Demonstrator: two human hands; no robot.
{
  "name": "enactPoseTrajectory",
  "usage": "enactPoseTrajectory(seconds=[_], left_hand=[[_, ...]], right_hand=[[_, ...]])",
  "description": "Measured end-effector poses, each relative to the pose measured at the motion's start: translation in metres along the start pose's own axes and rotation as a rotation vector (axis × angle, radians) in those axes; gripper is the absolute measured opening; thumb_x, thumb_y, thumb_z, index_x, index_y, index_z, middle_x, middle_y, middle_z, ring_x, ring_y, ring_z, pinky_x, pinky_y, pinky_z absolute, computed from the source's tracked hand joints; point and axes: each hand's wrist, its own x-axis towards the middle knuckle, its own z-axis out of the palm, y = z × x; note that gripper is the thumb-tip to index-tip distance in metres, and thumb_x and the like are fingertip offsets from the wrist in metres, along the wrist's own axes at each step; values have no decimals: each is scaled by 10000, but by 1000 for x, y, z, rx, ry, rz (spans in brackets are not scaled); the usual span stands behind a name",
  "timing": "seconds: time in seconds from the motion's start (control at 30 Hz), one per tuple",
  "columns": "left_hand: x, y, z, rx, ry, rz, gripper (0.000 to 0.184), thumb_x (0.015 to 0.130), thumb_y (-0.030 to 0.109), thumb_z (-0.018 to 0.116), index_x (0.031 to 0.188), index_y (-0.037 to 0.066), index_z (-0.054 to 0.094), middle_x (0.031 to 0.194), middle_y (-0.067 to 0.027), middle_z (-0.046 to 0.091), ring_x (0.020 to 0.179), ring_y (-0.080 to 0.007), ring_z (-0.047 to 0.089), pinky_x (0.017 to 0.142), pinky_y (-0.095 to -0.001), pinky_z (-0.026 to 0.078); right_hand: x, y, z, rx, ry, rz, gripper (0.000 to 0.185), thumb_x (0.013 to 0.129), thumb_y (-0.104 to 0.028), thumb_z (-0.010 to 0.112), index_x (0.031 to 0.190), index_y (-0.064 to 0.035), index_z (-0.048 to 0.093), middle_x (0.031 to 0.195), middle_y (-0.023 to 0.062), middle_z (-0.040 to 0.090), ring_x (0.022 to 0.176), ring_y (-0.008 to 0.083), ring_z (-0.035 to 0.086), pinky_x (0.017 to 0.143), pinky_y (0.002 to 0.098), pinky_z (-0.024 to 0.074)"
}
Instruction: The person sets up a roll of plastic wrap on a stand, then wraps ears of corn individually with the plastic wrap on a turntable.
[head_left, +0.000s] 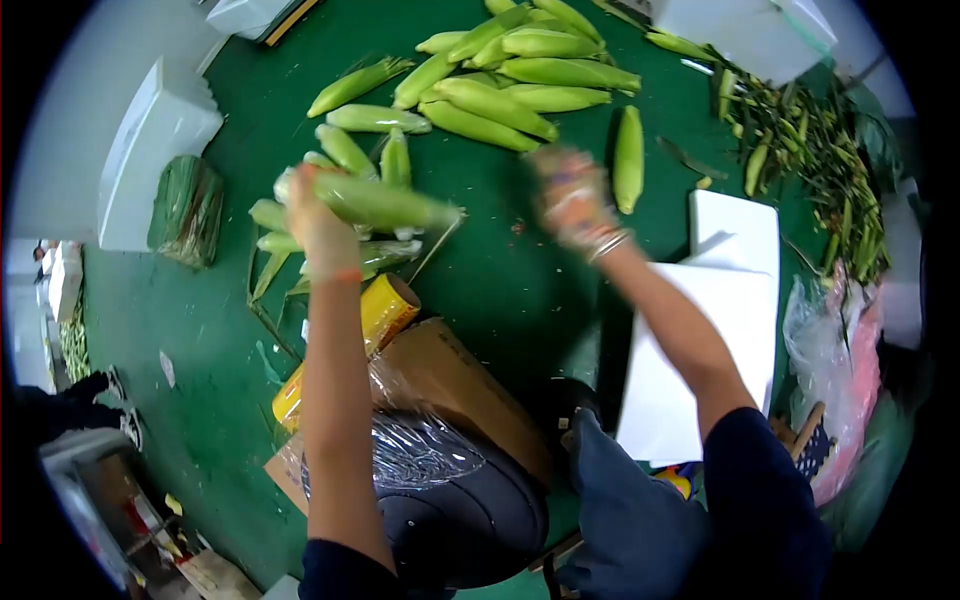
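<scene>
My left hand (318,225) is closed around one end of an ear of corn (385,203), which is blurred by motion and points to the right. Below and around it lie several ears of corn (346,152), some with a shiny look like plastic film. My right hand (574,200), in a patterned glove with a bracelet at the wrist, is smeared by motion, so its fingers cannot be made out. It is just below a heap of green-husked corn (490,105). A single husked ear (628,160) lies to its right.
Yellow rolls (388,308) and a cardboard box (450,380) are near my left forearm. White foam boards (700,350) lie under my right arm. Stripped husks (800,160) pile up at right, beside plastic bags (835,370). A foam box (160,150) and green bundle (187,210) stand at left.
</scene>
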Motion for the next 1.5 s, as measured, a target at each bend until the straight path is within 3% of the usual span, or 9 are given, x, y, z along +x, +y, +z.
enactPoseTrajectory(seconds=[0.13, 0.3, 0.43, 0.67, 0.87, 1.0, 1.2, 1.3, 1.5], left_hand=[[125, -7, -47, -86, 630, 31, 308, 919, 319, 554, 1118, 90, 608, 1050, -71, 612, 969, -249, 594, 866, -412, 485], [154, 18, -104, 7, 671, -255, 357, 915, 341, 576, 1141, 64, 585, 1011, -115, 600, 1035, -326, 588, 908, -540, 478], [108, 80, -162, 234, 121, -253, 357, 866, 341, 693, 930, 15, 561, 987, -187, 604, 936, -358, 621, 869, -484, 519], [-210, 206, -253, 1206, 24, -196, 464, 852, 397, 710, 1070, 0, 608, 893, -76, 677, 800, -144, 633, 712, -270, 503], [-352, 185, -250, 1873, 31, -620, 567, 794, 508, 722, 1053, 17, 609, 859, -159, 689, 817, -278, 683, 733, -385, 532], [-366, 138, -273, 1933, 147, -397, 387, 860, 437, 664, 808, 59, 598, 746, -166, 660, 736, -353, 665, 653, -426, 528], [-374, 171, -270, 150, 374, -102, 257, 934, 239, 565, 840, 9, 627, 788, -135, 666, 723, -204, 657, 664, -330, 524], [-346, 157, -243, 595, 252, 96, 201, 967, 176, 577, 1008, -2, 660, 1019, -112, 703, 862, -149, 663, 773, -281, 537], [-311, 132, -236, 1671, -298, 303, 921, 562, 451, 852, 1325, 69, 508, 1179, -134, 585, 1071, -327, 544, 961, -437, 415]], right_hand=[[-23, 152, 22, -633, -604, -8, 519, 920, -155, 430, 1409, -327, 456, 1520, 86, 357, 1384, 341, 352, 1104, 469, 299], [-11, 203, 1, -730, -885, -356, 284, 928, -231, 467, 1154, -268, 634, 1406, 65, 485, 1360, 309, 368, 1145, 486, 240], [-11, 131, -55, -192, -690, 312, 664, 592, -299, 816, 1196, -157, 579, 1073, 145, 647, 1043, 331, 610, 940, 409, 478], [62, -56, -159, 1502, -601, 255, 359, 890, -197, 611, 1206, -31, 572, 1101, 121, 671, 913, 220, 666, 828, 333, 535], [10, -303, -162, 1040, -382, -483, 710, 703, -94, 783, 1327, -74, 445, 1223, 137, 571, 1134, 273, 576, 957, 357, 466], [-32, -356, -123, 651, -425, -677, 664, 754, -213, 713, 1341, -73, 435, 1236, 184, 497, 1179, 361, 483, 986, 452, 390], [-79, -350, -142, 473, -664, -820, 769, 758, -226, 721, 1433, -85, 381, 1309, 177, 456, 1212, 345, 454, 1003, 469, 364], [-70, -344, -136, 603, -675, -857, 744, 771, -289, 716, 1417, -81, 413, 1276, 160, 483, 1192, 336, 450, 1000, 452, 355], [-95, -336, -167, 597, -332, -600, 558, 705, -370, 777, 1116, -38, 601, 1145, 142, 547, 1087, 328, 499, 915, 454, 394]])
